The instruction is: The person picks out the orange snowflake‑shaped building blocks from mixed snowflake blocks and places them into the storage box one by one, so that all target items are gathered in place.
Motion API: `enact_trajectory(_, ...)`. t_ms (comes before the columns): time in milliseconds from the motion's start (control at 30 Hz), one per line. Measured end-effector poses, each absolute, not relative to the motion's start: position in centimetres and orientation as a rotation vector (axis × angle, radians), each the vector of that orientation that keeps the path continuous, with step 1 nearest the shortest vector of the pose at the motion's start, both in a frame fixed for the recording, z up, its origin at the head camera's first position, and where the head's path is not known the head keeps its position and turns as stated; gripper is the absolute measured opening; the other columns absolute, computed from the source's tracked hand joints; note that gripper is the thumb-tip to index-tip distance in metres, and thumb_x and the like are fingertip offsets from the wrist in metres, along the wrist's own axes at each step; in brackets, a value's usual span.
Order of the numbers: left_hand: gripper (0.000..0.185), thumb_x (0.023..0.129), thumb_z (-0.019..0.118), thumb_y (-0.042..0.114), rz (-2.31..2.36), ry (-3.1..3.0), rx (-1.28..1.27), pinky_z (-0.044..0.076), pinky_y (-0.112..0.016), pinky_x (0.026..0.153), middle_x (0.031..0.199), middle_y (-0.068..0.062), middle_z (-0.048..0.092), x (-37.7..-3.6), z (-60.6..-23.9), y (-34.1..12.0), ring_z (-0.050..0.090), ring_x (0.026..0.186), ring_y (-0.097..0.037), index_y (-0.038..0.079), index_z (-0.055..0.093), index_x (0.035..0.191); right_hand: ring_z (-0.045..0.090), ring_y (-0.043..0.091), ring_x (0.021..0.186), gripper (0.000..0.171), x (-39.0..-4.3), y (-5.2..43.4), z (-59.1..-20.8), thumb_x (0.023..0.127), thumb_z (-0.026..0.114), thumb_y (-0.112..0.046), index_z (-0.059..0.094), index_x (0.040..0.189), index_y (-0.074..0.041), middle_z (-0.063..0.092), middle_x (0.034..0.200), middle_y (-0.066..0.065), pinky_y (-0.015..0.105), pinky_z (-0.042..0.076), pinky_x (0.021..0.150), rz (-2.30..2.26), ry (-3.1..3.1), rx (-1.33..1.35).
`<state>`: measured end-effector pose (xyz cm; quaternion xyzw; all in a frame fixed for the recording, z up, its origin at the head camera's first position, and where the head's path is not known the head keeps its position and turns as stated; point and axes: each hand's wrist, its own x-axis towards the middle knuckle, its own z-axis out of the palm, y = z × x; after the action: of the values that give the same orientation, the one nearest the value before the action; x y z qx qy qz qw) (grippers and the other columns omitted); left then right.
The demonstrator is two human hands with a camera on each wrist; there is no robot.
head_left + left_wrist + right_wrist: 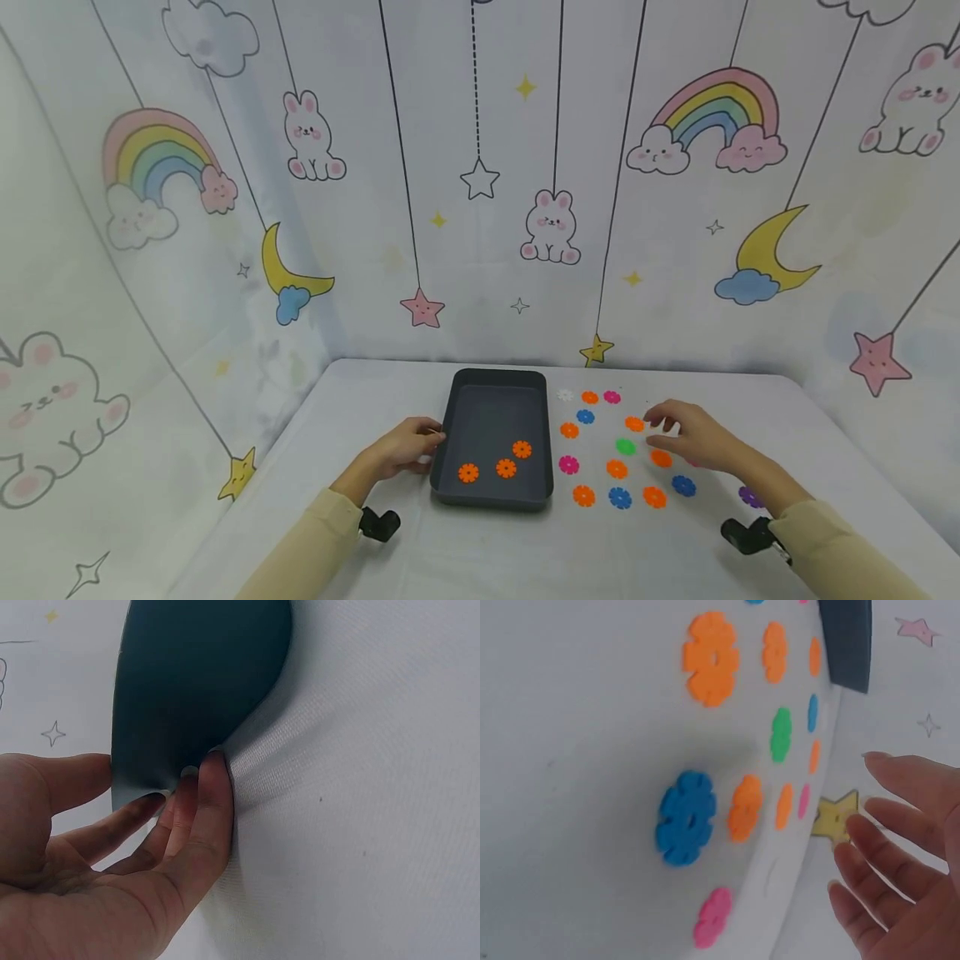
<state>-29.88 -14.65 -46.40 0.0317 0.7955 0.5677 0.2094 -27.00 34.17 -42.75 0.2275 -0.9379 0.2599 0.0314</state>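
A rectangular dark tray (491,417) with smooth walls and rounded corners is set on the worktop (465,558), which is covered by a white cloth (360,847); in the left wrist view its fine woven texture can be noticed. At its left side the tray is gripped by the left hand (403,446), the thumb being laid at the rim and the other fingers against the outer wall. In the near half of the tray, three orange discs (506,468) are laid flat. To the right of the tray, many flower-shaped discs (617,469) are spread, with notched rims; orange, blue, pink, green, purple and pale ones are seen. Above them the right hand (693,433) is held near an orange piece (634,424), its fingers parted and slightly bent, nothing being gripped. Between the right edge of the tray and the nearest discs a narrow strip of cloth is seen, while wider room is offered in front of the tray. The far edge of the worktop is met by a printed wall covering (480,250)
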Motion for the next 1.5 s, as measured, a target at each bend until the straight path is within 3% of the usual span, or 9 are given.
enact_trajectory(300, 0.042, 0.105, 0.058, 0.015, 1.580, 2.223, 0.085, 0.060, -0.044, 0.082, 0.126, -0.018, 0.062, -29.9, -46.6, -14.8, 0.063, 0.107, -0.028, -0.006, 0.051, 0.141, 0.057, 0.021, 0.094, 0.032, -26.6, 36.3, -44.1, 0.091, 0.078, -0.020, 0.069, 0.115, 0.000, 0.068, 0.104, 0.007, 0.024, 0.053, 0.074, 0.840, -2.966, 0.593)
enact_trajectory(833, 0.042, 0.105, 0.058, 0.015, 1.590, 2.211, 0.093, 0.061, -0.043, 0.082, 0.125, -0.019, 0.062, -29.9, -46.5, -14.8, 0.063, 0.106, -0.029, -0.006, 0.050, 0.140, 0.058, 0.021, 0.094, 0.038, -26.4, 37.6, -46.3, 0.084, 0.084, -0.025, 0.069, 0.112, -0.003, 0.066, 0.103, 0.002, 0.034, 0.057, 0.081, 0.801, -3.024, 0.538)
enact_trajectory(1500, 0.041, 0.104, 0.058, 0.014, 1.593, 2.215, 0.095, 0.061, -0.043, 0.082, 0.125, -0.018, 0.062, -29.9, -46.6, -14.8, 0.062, 0.106, -0.029, -0.006, 0.052, 0.139, 0.055, 0.020, 0.089, 0.030, -26.8, 36.8, -46.7, 0.084, 0.084, -0.022, 0.068, 0.103, -0.006, 0.062, 0.094, 0.001, 0.026, 0.052, 0.074, 0.814, -3.045, 0.424)
